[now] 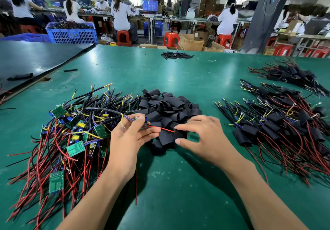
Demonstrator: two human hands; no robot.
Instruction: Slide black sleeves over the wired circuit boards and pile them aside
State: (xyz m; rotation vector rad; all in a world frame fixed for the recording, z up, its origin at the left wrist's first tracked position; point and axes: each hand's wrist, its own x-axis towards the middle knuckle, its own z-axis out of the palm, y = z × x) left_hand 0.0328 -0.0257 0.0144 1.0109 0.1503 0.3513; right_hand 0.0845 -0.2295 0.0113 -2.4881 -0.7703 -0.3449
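My left hand [130, 137] grips a wired circuit board [142, 121] just left of the heap of black sleeves [166, 108]; its red wire [160, 129] runs right. My right hand [201, 135] pinches one black sleeve [179, 133] at the heap's front, and the red wire's end reaches into that sleeve. At the left lies a tangle of bare green boards with red and black wires [71, 140]. On the right sit piles of sleeved boards [278, 128].
The green table [178, 185] carries a further sleeved pile [289, 74] at the far right and a small pile of thin black tubes [175, 54] at the back. A dark panel [35, 60] lies at the left. People work at benches beyond.
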